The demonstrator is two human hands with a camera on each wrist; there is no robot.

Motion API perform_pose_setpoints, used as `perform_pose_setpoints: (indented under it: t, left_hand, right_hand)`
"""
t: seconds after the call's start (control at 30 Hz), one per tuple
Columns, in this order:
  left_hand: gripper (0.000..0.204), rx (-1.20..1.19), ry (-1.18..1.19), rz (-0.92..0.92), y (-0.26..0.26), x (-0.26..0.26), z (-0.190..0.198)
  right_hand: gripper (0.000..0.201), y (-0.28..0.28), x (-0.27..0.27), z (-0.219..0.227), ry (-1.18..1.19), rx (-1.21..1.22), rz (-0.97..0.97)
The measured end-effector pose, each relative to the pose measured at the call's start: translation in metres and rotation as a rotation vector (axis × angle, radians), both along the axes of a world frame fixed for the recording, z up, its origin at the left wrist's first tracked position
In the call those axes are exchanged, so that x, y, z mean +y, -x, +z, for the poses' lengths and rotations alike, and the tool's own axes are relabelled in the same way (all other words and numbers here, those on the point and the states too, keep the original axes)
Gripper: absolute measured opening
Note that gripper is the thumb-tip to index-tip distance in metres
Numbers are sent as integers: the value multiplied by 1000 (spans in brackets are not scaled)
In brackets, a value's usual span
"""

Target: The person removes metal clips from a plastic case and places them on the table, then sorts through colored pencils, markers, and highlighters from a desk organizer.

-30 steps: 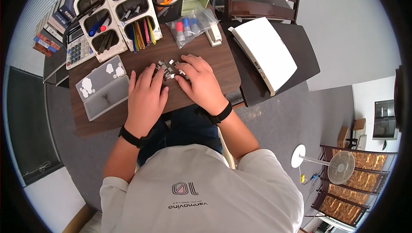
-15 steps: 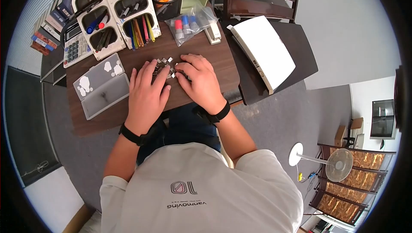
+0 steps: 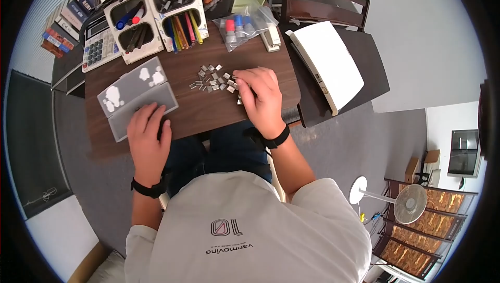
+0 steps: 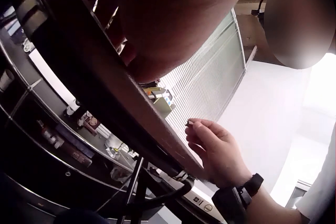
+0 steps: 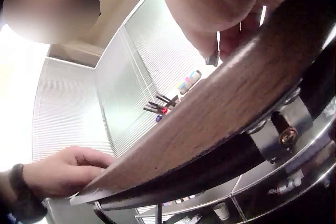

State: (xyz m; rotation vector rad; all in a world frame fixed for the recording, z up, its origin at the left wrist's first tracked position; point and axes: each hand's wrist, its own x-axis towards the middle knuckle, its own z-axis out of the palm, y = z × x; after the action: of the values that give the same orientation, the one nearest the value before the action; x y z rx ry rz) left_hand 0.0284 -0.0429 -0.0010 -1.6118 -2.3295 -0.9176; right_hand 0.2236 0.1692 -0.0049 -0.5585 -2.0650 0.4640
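Small silver metal pieces (image 3: 214, 82) lie loosely scattered on the wooden table (image 3: 187, 121). My right hand (image 3: 262, 100) is at their right side, with several pieces close to its fingers. In the left wrist view, its thumb and forefinger pinch one small metal piece (image 4: 189, 123) above the tabletop. My left hand (image 3: 148, 139) rests its loosely bent fingers over the near part of a translucent grey plastic case (image 3: 131, 88). This case lies opened flat at the table's left, with white cloud-like patches on its far half.
Behind the pieces stand a white organizer (image 3: 159, 20) with pens and pencils, a clear bag (image 3: 245, 27) of colored-cap bottles and a white stapler (image 3: 271, 39). A calculator (image 3: 99, 51) sits at the far left. To the right, a white box-like object (image 3: 328, 64) lies on a dark surface.
My hands have parted from over the metal pieces, which now lie spread out and uncovered. The left hand has moved left to the plastic case, while the right stays at the pieces' right side.
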Motion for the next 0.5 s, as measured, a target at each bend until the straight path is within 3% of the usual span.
perform_pose_setpoints:
  t: [0.03,0.17,0.3,0.37,0.5]
  left_hand:
    - [29,-1,-1,9,-2,2,0]
    - [26,-18,-26,-80,1,6,-2]
    - [31,-97,-7,-111,10,5,-4]
    - [35,-166,-1,-97,12,4,-6]
    - [43,-190,-75,-79,12,8,-5]
  right_hand:
    - [17,2,-5,4,-34,14,-7]
    - [23,29,-60,18,-22,-66,271]
    - [23,72,-76,5,-42,-71,288]
    - [22,83,-72,-2,-88,-139,185]
    - [23,58,-68,3,-44,-115,186]
